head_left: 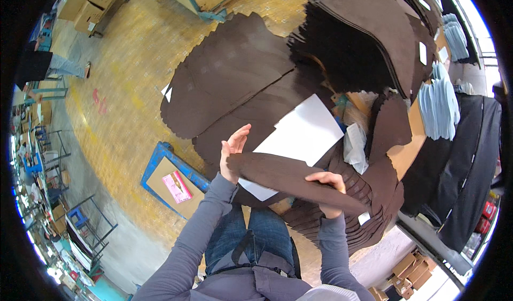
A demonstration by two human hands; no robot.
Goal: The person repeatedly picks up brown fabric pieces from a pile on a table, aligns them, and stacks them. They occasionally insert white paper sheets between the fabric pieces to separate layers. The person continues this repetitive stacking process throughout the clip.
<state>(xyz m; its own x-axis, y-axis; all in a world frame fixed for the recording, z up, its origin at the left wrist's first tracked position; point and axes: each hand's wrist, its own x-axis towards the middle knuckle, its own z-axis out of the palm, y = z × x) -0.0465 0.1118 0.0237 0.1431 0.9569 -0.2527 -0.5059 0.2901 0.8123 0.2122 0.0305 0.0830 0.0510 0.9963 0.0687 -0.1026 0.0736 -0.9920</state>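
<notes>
Floor: yellow, patterned floor (123, 108) is running under the work area, giving way to grey floor (115, 253) at the left.
Room, left: boxes (96, 10) are standing near the top; a co-worker (56, 66) is partly showing below them.
Room, right: pale blue pieces (441, 106) are hanging over a cardboard edge; black cloth (462, 162) is draping beside them; cartons (411, 274) are piling up at the lower corner.
Work surface: broad brown layers (230, 76) are covering it, their edges running jagged.
Tall stack: a brown stack (374, 28) is rising at the upper right.
Fanned stack: overlapping brown pieces (387, 194) are spreading beside the right hand.
Sheet: a white sheet (302, 135) is lying on the brown layers, partly hidden by the held piece.
Bag: a clear bag (356, 146) is resting right of the sheet.
Blue frame: a blue-edged board (160, 181) is standing at the left, bearing a pink pad (177, 187).
Held piece: a long brown piece (283, 173) is spanning both hands, above the sheet's near part.
Left hand: the left hand (233, 150) is meeting the piece's left end, fingers extending upward, not curling round it.
Right hand: the right hand (328, 188) is grasping the piece toward its right end, fingers lying over its upper edge.
Tag: a white tag (364, 218) is showing by that end.
</notes>
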